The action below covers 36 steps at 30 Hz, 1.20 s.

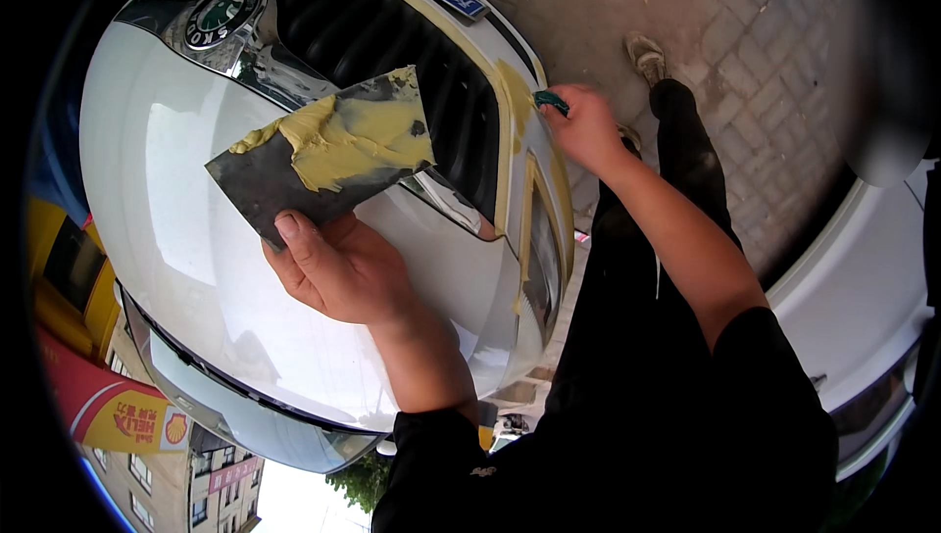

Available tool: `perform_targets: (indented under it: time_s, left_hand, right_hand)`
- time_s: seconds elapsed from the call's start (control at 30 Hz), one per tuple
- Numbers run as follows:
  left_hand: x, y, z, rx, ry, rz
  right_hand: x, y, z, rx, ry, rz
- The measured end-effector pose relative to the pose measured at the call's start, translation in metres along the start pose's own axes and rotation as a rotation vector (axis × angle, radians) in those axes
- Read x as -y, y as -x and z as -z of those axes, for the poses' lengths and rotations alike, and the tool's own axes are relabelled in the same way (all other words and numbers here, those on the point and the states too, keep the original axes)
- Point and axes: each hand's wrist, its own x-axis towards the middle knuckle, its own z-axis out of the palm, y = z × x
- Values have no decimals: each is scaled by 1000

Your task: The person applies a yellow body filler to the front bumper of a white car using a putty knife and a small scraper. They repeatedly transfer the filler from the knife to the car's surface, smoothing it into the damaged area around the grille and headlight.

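My left hand (338,273) grips a dark, flat rectangular board (257,190) with a thick smear of pale yellow putty (333,141) on it, held above the front of a white car (176,239). My right hand (583,131) is closed on a small dark green spreader (551,102), its tip at the yellow-coated edge (520,121) of the bumper beside the black grille (431,53). More yellow filler or masking shows along the bumper strip near the headlight, though I cannot tell which it is.
My legs and shoes (647,58) stand on grey paving (755,43) to the right of the car. A second white vehicle (848,288) is close on my right. A red and yellow banner (118,406), a building and a tree show at the lower left.
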Motion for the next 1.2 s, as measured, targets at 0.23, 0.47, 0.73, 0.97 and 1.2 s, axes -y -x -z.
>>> perform_targets:
  time_s: [0.23,0.47,0.73,0.97,1.2]
  left_hand:
    - [2,1,6,-2,5,15]
    - [1,0,4,30,54,41]
    - [1,2,5,59,33,48]
    - [1,3,0,41,31,69]
    - [4,3,4,73,14,78]
  right_hand:
    - [10,22,10,110,-56,100]
    - [4,-10,1,33,-89,4]
    - [3,6,14,201,-209,-58]
    - [14,11,1,1,-14,114]
    - [0,1,15,69,52,144]
